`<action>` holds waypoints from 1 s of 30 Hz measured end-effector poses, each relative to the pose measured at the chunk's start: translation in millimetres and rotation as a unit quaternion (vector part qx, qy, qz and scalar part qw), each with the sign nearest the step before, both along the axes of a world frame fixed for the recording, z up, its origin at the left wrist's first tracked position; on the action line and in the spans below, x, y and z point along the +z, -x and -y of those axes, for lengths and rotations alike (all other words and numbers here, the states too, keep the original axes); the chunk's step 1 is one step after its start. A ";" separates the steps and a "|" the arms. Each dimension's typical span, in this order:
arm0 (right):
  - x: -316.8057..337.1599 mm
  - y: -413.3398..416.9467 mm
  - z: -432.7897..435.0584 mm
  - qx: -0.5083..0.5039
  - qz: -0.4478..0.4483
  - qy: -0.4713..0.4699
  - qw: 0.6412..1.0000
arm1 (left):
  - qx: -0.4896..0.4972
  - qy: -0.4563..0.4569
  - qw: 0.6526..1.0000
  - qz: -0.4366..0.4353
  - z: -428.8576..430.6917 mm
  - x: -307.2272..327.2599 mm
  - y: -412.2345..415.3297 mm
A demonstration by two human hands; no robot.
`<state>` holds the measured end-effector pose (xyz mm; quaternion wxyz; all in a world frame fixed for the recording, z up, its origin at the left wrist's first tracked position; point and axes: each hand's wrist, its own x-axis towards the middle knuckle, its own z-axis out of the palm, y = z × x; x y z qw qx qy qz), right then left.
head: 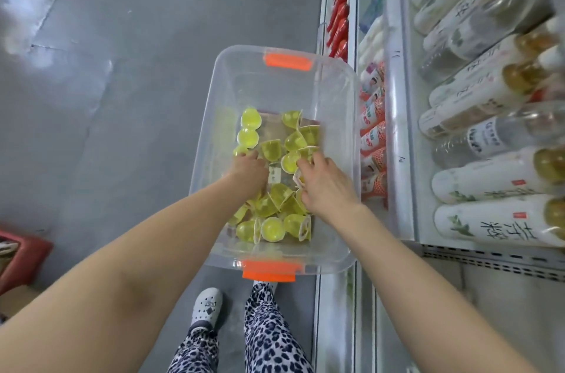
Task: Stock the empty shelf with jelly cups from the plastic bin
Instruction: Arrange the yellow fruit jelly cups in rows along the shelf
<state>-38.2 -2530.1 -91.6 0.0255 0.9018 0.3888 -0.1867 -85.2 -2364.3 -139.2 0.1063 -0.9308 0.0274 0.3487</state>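
Grey floor [122, 73], plastic bin [214, 97], left hand [249, 172], right hand [327, 186] among jelly cups [270, 229], grips hidden

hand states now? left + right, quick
Left hand: down among the jelly cups in the plastic bin; fingers hidden, cannot tell.
Right hand: fingers curled round a jelly cup.

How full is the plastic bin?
Partly full: the plastic bin holds a loose layer of yellow jelly cups; its far end is bare.
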 end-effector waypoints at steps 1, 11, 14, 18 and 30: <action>0.1 -0.6 0.2 -0.004 -0.002 -0.002 1.000 | 0.006 -0.006 1.000 -0.006 0.4 -1.6 -1.7; 5.3 2.8 -1.0 -0.032 -0.014 -0.012 0.999 | 0.026 -0.032 0.999 -0.024 -1.3 7.2 10.0; 8.2 8.4 0.7 -0.043 -0.014 -0.015 0.999 | -0.005 -0.066 0.998 -0.015 -3.5 5.9 12.6; 11.3 18.4 5.2 -0.056 -0.009 -0.031 0.998 | -0.022 -0.066 0.997 0.024 -3.0 3.6 10.5; 21.2 48.0 20.9 -0.122 0.014 -0.095 0.988 | 0.085 0.088 0.990 0.074 -4.7 14.2 15.8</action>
